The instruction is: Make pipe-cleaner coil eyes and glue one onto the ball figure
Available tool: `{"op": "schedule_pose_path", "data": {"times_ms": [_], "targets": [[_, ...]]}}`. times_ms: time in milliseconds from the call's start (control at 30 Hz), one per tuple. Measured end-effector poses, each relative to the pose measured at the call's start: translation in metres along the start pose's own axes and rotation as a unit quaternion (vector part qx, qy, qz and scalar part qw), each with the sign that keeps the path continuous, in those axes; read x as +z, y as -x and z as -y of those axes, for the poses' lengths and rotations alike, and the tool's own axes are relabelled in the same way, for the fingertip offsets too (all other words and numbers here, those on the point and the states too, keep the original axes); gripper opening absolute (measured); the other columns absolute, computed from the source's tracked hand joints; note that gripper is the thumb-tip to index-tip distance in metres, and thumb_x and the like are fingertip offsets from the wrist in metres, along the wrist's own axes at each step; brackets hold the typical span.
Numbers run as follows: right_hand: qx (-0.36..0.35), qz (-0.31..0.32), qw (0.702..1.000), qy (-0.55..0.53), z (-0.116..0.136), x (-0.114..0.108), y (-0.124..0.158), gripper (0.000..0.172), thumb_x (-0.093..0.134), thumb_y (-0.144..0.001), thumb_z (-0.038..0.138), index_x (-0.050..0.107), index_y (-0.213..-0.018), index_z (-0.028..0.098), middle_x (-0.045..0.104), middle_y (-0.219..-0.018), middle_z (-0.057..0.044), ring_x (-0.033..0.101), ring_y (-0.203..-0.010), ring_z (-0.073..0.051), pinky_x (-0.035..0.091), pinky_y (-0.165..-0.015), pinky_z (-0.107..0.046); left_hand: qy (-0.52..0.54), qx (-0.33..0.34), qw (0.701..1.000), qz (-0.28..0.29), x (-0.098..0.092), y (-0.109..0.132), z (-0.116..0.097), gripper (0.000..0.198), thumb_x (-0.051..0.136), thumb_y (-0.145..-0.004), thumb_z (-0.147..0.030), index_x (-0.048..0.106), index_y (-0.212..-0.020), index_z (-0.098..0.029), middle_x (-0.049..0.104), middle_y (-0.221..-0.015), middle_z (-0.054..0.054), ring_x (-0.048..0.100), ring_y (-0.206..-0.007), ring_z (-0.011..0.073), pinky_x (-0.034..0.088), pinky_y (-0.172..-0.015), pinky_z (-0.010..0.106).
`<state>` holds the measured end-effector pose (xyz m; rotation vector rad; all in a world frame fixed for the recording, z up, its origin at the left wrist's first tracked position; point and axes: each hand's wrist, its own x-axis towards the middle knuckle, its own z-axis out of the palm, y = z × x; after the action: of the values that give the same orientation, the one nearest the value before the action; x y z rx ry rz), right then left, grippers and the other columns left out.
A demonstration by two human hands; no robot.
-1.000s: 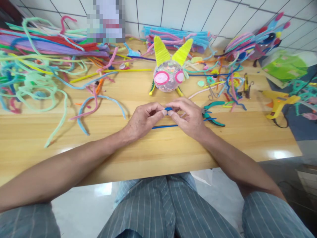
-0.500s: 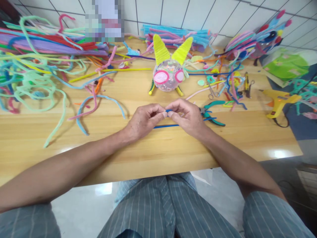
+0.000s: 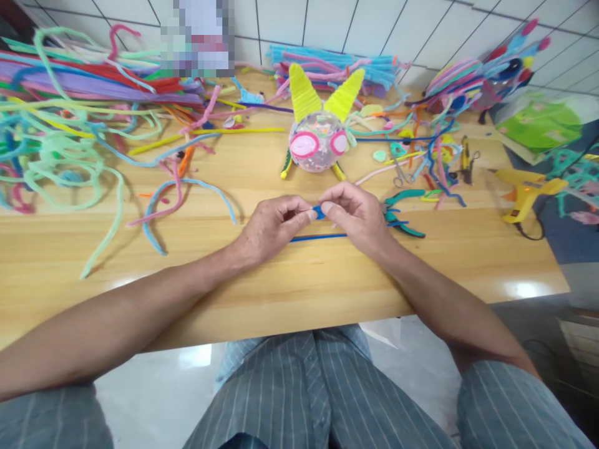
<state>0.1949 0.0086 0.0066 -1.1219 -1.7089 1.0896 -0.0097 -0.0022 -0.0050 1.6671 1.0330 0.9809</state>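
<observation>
Between my fingertips is a small piece of blue pipe cleaner, mostly covered by the fingers. My left hand pinches it from the left, and my right hand pinches its other side. A straight blue pipe cleaner lies on the table just below both hands. Beyond them stands a clear, glittery round figure with yellow wrapped ears, pink oval eyes and dark-and-yellow legs. Right of my right hand lie teal-handled pliers, with short blue pieces by them.
Tangled pipe cleaners cover the left of the wooden table. Bundled pipe cleaners lie along the tiled wall. Scissors, a yellow cutter and a yellow glue gun are on the right.
My right fingers have shifted slightly to the right, and more of the blue piece shows between the fingertips. My left hand has barely moved.
</observation>
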Motion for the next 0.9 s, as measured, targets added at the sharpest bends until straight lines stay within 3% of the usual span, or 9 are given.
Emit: {"op": "schedule_pose_path", "data": {"times_ms": [233,467,700,900], "targets": [[0.04,0.044,0.998,-0.014,-0.0029,-0.0021,-0.0038,0.014,0.069,-0.087,0.032,0.063,-0.081,0.02,0.062,-0.072,0.004,0.056,-0.066,-0.012,0.047,-0.065,-0.027,-0.044,0.039,0.998,-0.001,0.0006,0.0008,-0.0001,0.034,0.068,-0.097,-0.046,0.072,-0.08,-0.016,0.061,-0.067,0.0,0.049,-0.062,0.0123,0.039,-0.06,0.026],[0.057,0.051,0.994,-0.081,-0.0004,-0.0043,-0.0061,0.017,0.066,-0.09,0.038,0.063,-0.09,0.021,0.064,-0.079,0.002,0.06,-0.069,-0.013,0.052,-0.065,-0.027,-0.037,0.032,0.999,0.001,0.0003,0.0012,0.0004,0.035,0.068,-0.098,-0.047,0.072,-0.081,-0.017,0.062,-0.066,0.0,0.049,-0.062,0.0127,0.039,-0.06,0.026],[0.063,0.062,0.995,-0.035,-0.0029,-0.0016,-0.0047,0.016,0.07,-0.087,0.034,0.062,-0.083,0.02,0.061,-0.072,0.003,0.055,-0.066,-0.012,0.045,-0.062,-0.026,-0.036,0.045,0.998,0.008,0.0015,0.0004,0.0008,0.035,0.068,-0.097,-0.047,0.071,-0.079,-0.017,0.062,-0.066,-0.001,0.048,-0.062,0.0122,0.039,-0.059,0.026],[0.086,0.072,0.987,-0.115,-0.0004,-0.0034,-0.0051,0.025,0.066,-0.092,0.045,0.062,-0.089,0.021,0.065,-0.078,0.001,0.062,-0.069,-0.014,0.051,-0.065,-0.027,-0.023,0.024,0.999,0.013,0.001,0.0013,0.0012,0.035,0.067,-0.098,-0.047,0.071,-0.082,-0.016,0.059,-0.066,-0.001,0.046,-0.061,0.0118,0.037,-0.058,0.026]]}}
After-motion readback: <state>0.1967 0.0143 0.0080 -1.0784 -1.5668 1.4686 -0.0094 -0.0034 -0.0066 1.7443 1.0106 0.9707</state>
